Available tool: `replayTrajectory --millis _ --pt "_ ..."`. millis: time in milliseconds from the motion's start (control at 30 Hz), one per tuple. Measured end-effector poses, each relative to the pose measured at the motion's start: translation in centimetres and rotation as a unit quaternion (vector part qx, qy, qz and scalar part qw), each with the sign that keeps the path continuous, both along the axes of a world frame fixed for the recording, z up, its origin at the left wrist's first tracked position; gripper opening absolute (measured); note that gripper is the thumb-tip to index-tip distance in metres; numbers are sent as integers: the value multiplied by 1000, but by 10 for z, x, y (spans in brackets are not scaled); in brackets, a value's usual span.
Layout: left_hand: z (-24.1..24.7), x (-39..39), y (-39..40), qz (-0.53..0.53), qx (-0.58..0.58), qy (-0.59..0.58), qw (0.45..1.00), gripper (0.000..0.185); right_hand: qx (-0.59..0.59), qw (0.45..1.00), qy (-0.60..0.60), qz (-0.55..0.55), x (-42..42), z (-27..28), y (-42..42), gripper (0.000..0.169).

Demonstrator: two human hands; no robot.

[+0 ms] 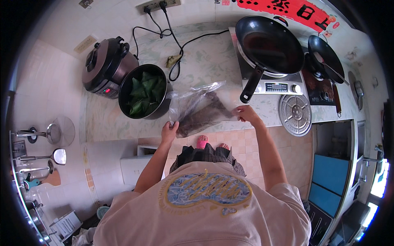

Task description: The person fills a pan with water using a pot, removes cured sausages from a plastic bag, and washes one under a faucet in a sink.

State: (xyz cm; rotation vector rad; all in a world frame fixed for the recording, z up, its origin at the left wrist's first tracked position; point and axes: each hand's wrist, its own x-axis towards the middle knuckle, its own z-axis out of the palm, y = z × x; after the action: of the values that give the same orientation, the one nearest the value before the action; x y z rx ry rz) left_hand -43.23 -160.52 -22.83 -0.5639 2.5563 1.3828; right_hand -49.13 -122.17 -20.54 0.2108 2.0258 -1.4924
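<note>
A clear plastic bag (201,112) with dark brown, flat contents is stretched between my two hands at the counter's front edge. My left hand (170,131) pinches its lower left corner. My right hand (246,113) grips its right side, just below the wok's handle. What lies in the bag cannot be told exactly through the plastic. Left of the bag stands a dark, deep pot (123,104) holding several green leaf-wrapped parcels (147,89). A small piece of dried leaf (173,61) lies beside the black cable, farther back on the counter.
An electric pressure cooker (107,66) stands behind the pot, at left. Black cables (181,50) run across the counter. At right, a wok (269,44) sits on an induction cooker (278,87), its handle jutting forward. A perforated steel steamer plate (295,114) overhangs the front edge.
</note>
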Motion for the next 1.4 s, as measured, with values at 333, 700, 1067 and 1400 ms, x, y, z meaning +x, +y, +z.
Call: replayTrajectory --millis 333,700,1067,1400 --pt "-6 2 7 153 210 -16 966 29 164 975 123 91 6 5 -22 40" --pt "-5 -2 9 59 243 -40 967 46 181 934 305 -41 6 15 -31 39" --pt "27 -2 14 27 320 -20 947 50 23 975 134 -178 4 0 -41 32" --pt "12 -9 -1 33 418 -86 904 32 -188 979 76 -26 15 24 -43 18"
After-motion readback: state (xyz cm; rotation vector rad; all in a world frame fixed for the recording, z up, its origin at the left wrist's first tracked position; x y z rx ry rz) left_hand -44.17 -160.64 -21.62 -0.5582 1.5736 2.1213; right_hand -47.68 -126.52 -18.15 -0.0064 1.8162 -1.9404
